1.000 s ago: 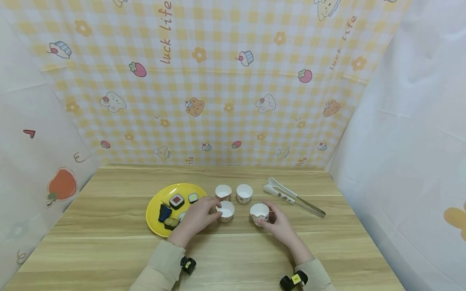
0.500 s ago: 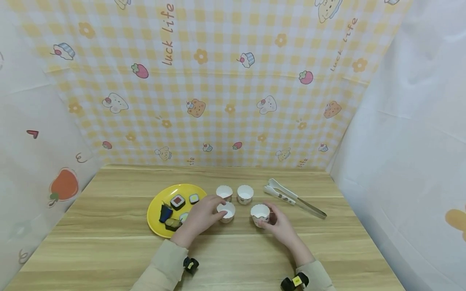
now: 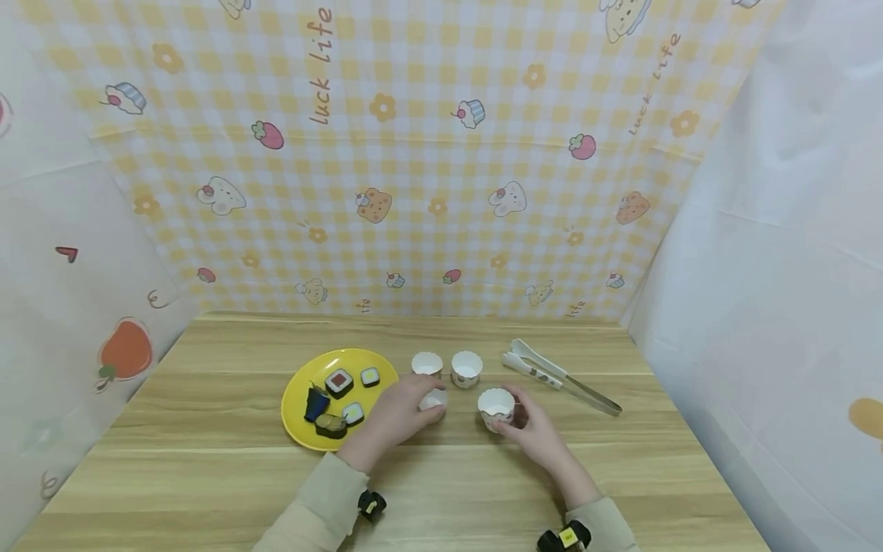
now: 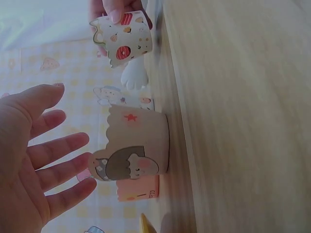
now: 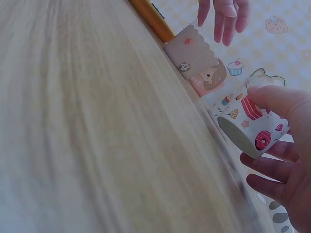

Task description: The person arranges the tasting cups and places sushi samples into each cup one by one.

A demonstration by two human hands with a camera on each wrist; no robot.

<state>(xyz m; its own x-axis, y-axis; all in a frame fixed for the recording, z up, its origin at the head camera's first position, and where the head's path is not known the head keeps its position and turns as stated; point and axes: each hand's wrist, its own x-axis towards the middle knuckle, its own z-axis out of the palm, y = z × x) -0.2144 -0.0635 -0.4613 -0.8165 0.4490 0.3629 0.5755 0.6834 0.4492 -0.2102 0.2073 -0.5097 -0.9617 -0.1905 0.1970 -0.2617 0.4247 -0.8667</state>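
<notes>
My right hand (image 3: 534,431) grips a white paper baking cup (image 3: 495,406) with scalloped rim, thumb on one side and fingers on the other. In the right wrist view, that patterned cup (image 5: 255,114) leans, its underside partly showing. My left hand (image 3: 398,410) hovers over a second baking cup (image 3: 435,399), partly covering it from above. The left wrist view shows the left fingers (image 4: 63,145) spread loosely and apart from this cup, which stands upright and bears a cartoon girl and a red star. Two more baking cups, one left (image 3: 427,363) and one right (image 3: 467,369), stand behind.
A yellow plate (image 3: 297,425) with several sushi pieces (image 3: 339,382) lies left of the cups, under the left forearm. White-tipped metal tongs (image 3: 557,373) rest at the right. A checked cloth (image 3: 414,169) hangs behind the wooden table (image 3: 455,491).
My left hand has shifted right and further over the front left cup, uncovering a sushi piece on the plate. The right hand keeps its hold on its cup, nearly still.
</notes>
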